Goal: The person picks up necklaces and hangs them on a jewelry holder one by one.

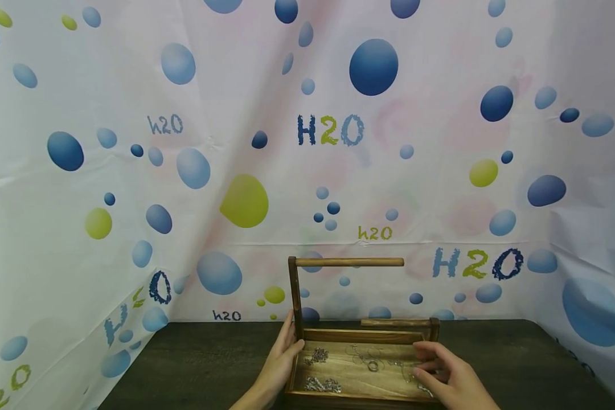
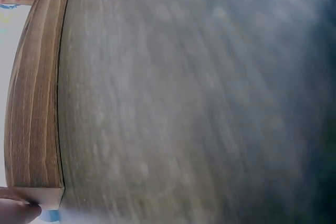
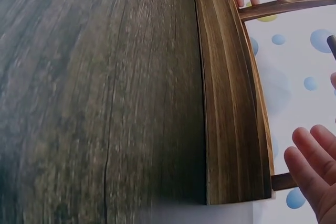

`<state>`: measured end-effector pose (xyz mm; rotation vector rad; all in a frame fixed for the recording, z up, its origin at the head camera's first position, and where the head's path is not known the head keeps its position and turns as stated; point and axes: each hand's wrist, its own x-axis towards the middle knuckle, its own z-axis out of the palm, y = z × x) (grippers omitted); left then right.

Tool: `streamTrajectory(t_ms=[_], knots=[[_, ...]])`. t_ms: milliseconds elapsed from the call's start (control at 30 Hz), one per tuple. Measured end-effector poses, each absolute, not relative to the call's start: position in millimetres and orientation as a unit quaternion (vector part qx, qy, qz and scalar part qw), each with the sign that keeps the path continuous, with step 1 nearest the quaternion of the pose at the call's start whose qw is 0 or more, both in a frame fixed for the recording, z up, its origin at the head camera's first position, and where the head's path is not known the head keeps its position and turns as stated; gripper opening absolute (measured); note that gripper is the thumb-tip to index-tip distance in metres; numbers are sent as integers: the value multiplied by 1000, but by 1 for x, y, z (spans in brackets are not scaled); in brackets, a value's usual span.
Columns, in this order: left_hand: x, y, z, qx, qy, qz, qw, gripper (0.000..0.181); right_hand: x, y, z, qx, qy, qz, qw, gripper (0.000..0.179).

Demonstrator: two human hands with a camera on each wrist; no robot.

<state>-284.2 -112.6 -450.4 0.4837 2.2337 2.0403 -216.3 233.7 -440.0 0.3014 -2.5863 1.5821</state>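
Tray (image 1: pixel 359 336) is sitting near the front of the dark table (image 1: pixel 195 364), and I am watching both hands working at it. Left hand (image 1: pixel 282 356) is pressing the tray's left wall, fingers straight against the post (image 1: pixel 295 296). Chains (image 1: pixel 316 357) and rings (image 1: pixel 371 364) are lying inside. Right hand (image 1: pixel 448 373) is hovering over the right end, fingers loosely spread, gripping nothing. I am judging the jewellery untouched so far, with sorting or lifting still ahead.

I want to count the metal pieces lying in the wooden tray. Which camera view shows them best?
The head view: it looks down into the wooden tray, where the metal pieces lie between both hands. The left wrist view and the right wrist view show only the tray's outer wall and fingertips, no metal pieces.
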Motion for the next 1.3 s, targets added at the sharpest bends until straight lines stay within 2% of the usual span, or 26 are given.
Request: streamTrajectory(t_ms=[567, 933, 1300], knots=[[-287, -109, -446, 168, 719, 671, 63, 70, -233, 220, -446, 122, -832, 540, 30, 52], [-288, -108, -447, 168, 712, 678, 75, 80, -243, 212, -451, 163, -811, 562, -18, 52], [-286, -104, -450, 166, 711, 679, 73, 82, -253, 201, -461, 176, -811, 556, -46, 48]])
